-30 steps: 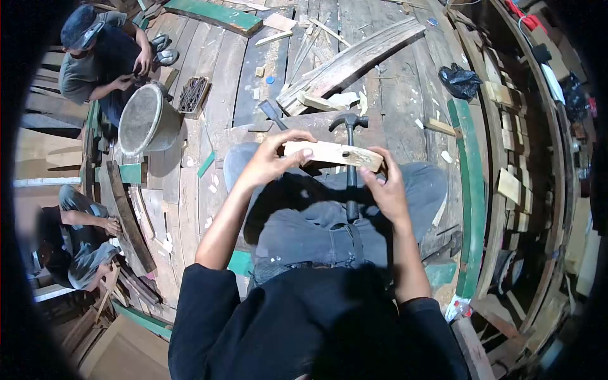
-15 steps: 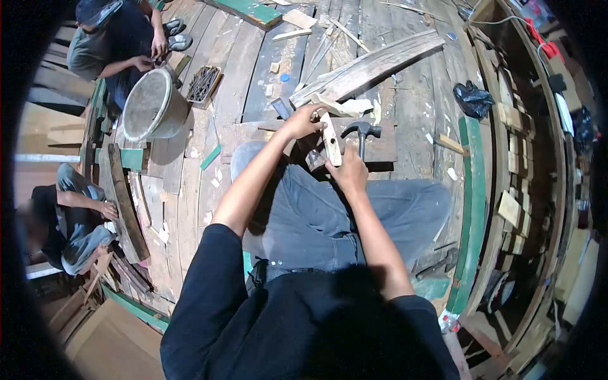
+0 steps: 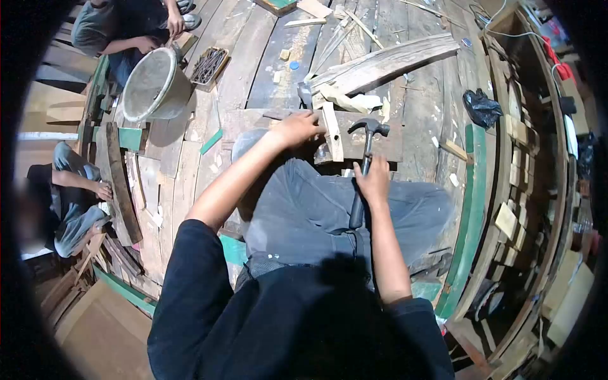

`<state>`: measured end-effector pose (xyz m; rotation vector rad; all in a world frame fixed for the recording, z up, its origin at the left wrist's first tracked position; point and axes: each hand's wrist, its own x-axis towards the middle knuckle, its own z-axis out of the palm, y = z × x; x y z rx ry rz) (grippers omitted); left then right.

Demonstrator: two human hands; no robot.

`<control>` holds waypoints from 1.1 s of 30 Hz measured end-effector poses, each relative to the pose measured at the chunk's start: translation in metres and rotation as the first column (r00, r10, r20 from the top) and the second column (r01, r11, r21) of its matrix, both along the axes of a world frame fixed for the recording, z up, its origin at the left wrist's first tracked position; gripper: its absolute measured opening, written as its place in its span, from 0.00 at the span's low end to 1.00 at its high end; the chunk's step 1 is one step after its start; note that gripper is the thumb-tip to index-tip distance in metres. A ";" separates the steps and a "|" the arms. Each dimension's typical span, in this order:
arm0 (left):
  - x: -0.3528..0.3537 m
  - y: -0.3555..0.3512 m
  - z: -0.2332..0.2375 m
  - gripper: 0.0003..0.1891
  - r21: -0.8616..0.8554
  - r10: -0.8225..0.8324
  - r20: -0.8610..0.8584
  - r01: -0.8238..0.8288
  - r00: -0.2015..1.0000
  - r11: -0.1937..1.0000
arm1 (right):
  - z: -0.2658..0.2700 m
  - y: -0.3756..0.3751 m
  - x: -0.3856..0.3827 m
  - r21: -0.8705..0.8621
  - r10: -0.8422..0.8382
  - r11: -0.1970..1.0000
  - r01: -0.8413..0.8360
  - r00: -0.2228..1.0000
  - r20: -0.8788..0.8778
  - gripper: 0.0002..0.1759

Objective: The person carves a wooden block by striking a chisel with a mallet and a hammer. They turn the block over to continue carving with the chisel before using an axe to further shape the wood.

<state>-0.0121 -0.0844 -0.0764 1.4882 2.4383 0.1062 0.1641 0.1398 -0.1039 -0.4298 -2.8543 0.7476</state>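
Observation:
My right hand (image 3: 375, 180) is wrapped round the dark handle of a claw hammer (image 3: 356, 212). The hammer's black head points away from me, above my right leg. My left hand (image 3: 296, 129) has its fingers bent against the left side of a pale wooden block (image 3: 333, 133), which has a dark round hole in it. The block rests over a flat board (image 3: 377, 140) in front of my crossed legs. Just beyond my left hand lies a flat grey metal piece (image 3: 304, 95), partly covered by other wood.
A long weathered plank (image 3: 392, 66) lies ahead, among chips and offcuts. To the left are a box of nails (image 3: 209, 66) and a grey bucket (image 3: 152, 85), with two people beyond. A black plastic bag (image 3: 481, 107) and a green beam (image 3: 465, 221) are on the right.
My right hand has left the wooden block and taken hold of the hammer, drawing it nearer to me. My left hand stays at the block. The view has shifted slightly.

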 end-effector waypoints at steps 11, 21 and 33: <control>-0.004 0.009 -0.025 0.15 0.007 -0.232 -0.427 0.260 0.874 0.966 | -0.009 0.002 -0.009 -0.239 -0.064 0.965 0.111 0.978 0.198 0.24; -0.020 -0.048 0.106 0.16 0.690 0.366 0.606 -0.696 0.706 0.200 | -0.013 0.006 -0.003 -0.265 -0.066 0.956 0.126 0.973 0.221 0.26; -0.001 -0.011 0.126 0.10 0.357 -0.408 0.782 -0.876 0.471 -0.326 | -0.022 0.008 -0.008 -0.277 -0.085 0.952 0.129 0.982 0.167 0.25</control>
